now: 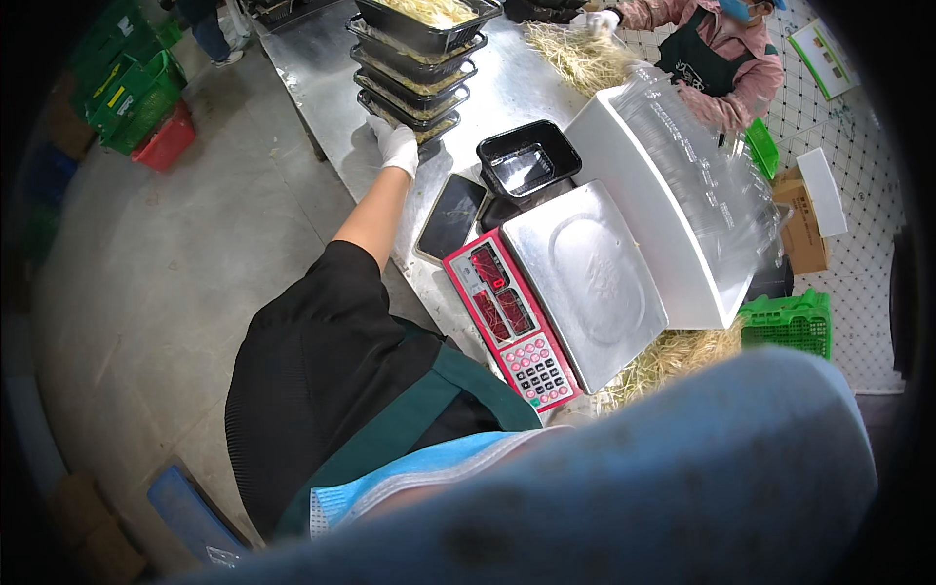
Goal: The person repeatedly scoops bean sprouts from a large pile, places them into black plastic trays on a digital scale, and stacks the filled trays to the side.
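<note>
My left hand, in a white glove, is against the near left side of a stack of black plastic trays. Its fingers lie by the lowest trays and are partly hidden, so whether they grip cannot be told. Pale sprouts fill the top tray, and clear film or lids show between the tiers. My right hand is out of view. Before me stands a red digital scale with a bare steel pan. Behind it is a black plastic tray with no sprouts visible inside.
A smartphone lies on the steel table near its edge. Clear plastic lids fill a white foam box. Across the table, a co-worker's gloved hand is at a sprout pile. Crates stand on the floor.
</note>
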Tool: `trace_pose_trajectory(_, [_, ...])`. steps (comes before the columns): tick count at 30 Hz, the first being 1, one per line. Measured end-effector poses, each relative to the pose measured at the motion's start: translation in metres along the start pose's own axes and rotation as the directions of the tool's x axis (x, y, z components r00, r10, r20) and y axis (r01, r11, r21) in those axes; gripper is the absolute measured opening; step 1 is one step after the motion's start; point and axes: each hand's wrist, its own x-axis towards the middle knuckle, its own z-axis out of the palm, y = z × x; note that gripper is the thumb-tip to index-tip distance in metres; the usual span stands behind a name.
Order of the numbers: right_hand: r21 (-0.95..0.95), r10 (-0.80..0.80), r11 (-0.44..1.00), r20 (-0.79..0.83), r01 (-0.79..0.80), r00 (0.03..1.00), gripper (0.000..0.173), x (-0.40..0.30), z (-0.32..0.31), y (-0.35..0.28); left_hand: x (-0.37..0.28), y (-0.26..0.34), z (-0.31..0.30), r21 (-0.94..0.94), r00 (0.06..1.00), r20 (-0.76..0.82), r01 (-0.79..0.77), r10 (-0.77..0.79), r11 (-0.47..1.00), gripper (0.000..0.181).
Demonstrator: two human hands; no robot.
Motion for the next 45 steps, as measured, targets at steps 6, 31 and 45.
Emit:
trace_pose_trajectory(6, [-0.026,0.021,0.999,-0.001,-0.021,1.0,0.022,0.006,0.004,-0.001,0.018,-0.007,0.032,0.214,0.999,-0.004,0.052,-0.052,0.976,0.077])
trace_pose_trajectory(31, [-0.663,0.564,-0.164,-0.67,-0.73,0.482,0.025,-0.413,-0.209,0.244,-0.066,0.073,0.12,0.034,0.886,0.453,-0.131,0.101,0.991,0.031])
trace_pose_trajectory(45, [-0.59,-0.028,0.633,-0.665,-0.501,0.746,0.019,-0.283,-0.23,0.052,-0.44,0.13,0.12,-0.077,-0.612,0.787,-0.225,-0.079,0.971,0.073])
